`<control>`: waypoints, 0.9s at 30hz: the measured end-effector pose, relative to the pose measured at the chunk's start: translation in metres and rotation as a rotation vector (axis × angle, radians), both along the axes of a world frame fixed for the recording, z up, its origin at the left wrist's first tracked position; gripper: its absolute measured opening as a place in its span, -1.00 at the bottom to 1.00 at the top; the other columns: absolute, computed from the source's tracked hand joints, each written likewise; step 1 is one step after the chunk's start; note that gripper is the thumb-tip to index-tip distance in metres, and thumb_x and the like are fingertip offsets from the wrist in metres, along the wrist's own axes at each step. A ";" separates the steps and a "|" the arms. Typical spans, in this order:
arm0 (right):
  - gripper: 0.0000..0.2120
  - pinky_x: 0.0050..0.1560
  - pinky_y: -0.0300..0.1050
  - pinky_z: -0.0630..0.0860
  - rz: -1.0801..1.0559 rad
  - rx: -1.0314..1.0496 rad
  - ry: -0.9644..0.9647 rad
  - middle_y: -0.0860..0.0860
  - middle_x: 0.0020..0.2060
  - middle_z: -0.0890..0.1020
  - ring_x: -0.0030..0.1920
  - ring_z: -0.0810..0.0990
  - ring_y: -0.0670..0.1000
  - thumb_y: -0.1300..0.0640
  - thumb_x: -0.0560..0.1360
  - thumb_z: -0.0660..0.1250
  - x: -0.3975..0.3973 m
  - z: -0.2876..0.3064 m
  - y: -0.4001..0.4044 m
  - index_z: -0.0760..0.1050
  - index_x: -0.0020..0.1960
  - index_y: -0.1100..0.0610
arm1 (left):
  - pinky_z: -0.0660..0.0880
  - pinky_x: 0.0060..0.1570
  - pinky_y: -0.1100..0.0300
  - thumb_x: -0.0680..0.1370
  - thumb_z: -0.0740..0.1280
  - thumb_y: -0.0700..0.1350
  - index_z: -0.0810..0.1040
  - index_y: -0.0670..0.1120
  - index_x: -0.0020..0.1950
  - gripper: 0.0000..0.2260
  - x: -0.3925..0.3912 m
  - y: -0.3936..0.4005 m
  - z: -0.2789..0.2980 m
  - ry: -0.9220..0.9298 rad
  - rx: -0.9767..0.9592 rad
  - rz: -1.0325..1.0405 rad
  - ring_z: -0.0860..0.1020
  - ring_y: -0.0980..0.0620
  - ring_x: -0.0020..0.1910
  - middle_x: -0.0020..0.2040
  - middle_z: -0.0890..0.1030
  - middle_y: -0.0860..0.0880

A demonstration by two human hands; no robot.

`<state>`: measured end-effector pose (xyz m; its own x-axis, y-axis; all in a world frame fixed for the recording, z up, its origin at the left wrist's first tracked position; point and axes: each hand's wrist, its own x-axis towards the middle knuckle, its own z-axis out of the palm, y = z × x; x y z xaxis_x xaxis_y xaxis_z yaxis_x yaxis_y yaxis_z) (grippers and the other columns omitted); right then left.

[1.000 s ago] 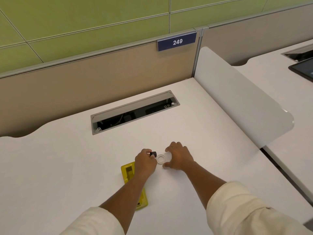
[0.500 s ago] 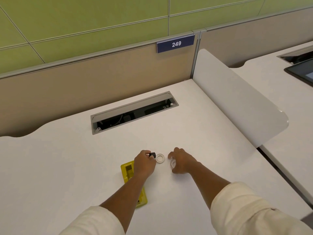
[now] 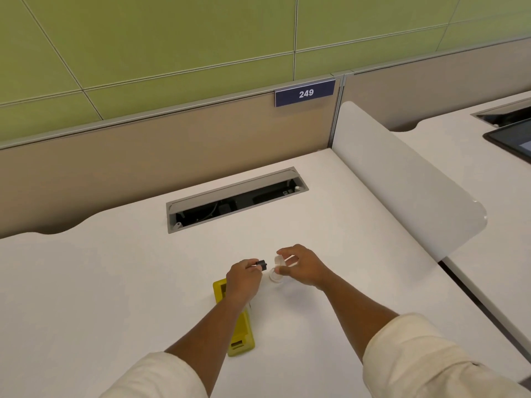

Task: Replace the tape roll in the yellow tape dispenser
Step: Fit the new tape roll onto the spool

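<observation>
Above the desk (image 3: 115,282), left hand (image 3: 242,275) pinches black spindle (image 3: 262,265), right hand (image 3: 301,265) grips clear tape roll (image 3: 279,260).

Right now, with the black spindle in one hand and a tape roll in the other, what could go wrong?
1. The left hand pinches the small black spindle only at its fingertips; it could slip and roll across the desk.
2. A second ring lies just under the tape roll in the right hand; the two could be confused.
3. The left forearm crosses over the yellow dispenser and might nudge it.
</observation>
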<state>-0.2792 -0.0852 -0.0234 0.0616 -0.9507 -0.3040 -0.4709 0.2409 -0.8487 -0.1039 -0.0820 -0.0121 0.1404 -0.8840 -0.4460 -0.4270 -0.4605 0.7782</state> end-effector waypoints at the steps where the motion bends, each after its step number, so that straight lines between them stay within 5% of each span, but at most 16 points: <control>1: -0.56 0.08 -0.10 0.56 -0.003 -0.005 -0.019 0.01 0.16 0.54 0.08 0.61 0.01 0.06 0.37 0.52 0.003 0.004 0.000 0.54 0.22 0.05 | 0.52 0.24 0.05 0.56 0.28 -0.18 0.62 -0.08 0.25 -0.72 0.001 0.001 0.002 0.014 -0.003 -0.004 0.58 -0.08 0.19 0.19 0.65 -0.09; 6: -0.59 0.06 -0.03 0.60 0.007 -0.036 -0.094 -0.02 0.14 0.55 0.10 0.61 -0.02 0.05 0.36 0.54 0.015 0.019 -0.002 0.55 0.17 0.04 | 0.49 -0.02 0.22 0.55 0.30 -0.16 0.65 -0.02 0.21 -0.73 0.008 0.005 0.014 0.043 -0.030 -0.024 0.60 -0.04 0.12 0.13 0.68 -0.04; 12: -0.59 -0.06 -0.20 0.58 0.060 -0.049 -0.134 -0.08 0.10 0.60 0.04 0.64 -0.11 0.07 0.30 0.58 0.031 0.030 -0.002 0.58 0.11 0.03 | 0.51 0.28 0.06 0.54 0.33 -0.16 0.66 -0.02 0.22 -0.73 0.022 0.008 0.027 0.049 -0.075 -0.065 0.59 -0.02 0.16 0.14 0.68 0.00; 16: -0.60 -0.13 -0.31 0.54 0.102 -0.042 -0.121 -0.12 0.04 0.63 -0.01 0.65 -0.16 0.10 0.28 0.59 0.042 0.035 -0.002 0.58 0.08 0.03 | 0.50 0.15 0.22 0.56 0.35 -0.16 0.65 -0.03 0.23 -0.74 0.036 0.010 0.029 0.052 -0.108 -0.078 0.59 0.04 0.06 0.13 0.69 0.01; 27: -0.61 -0.16 -0.35 0.51 0.157 -0.041 -0.085 -0.13 0.01 0.64 -0.03 0.65 -0.16 0.08 0.25 0.60 0.076 0.041 -0.002 0.58 0.03 -0.01 | 0.49 0.09 0.22 0.55 0.40 -0.16 0.65 -0.04 0.24 -0.74 0.072 0.019 0.033 0.046 -0.129 -0.095 0.60 0.00 0.11 0.13 0.68 0.01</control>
<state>-0.2034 -0.0868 0.0180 0.2336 -0.9388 -0.2530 -0.4263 0.1350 -0.8945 -0.0321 -0.0628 0.0211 0.0359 -0.9425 -0.3323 -0.4266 -0.3151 0.8477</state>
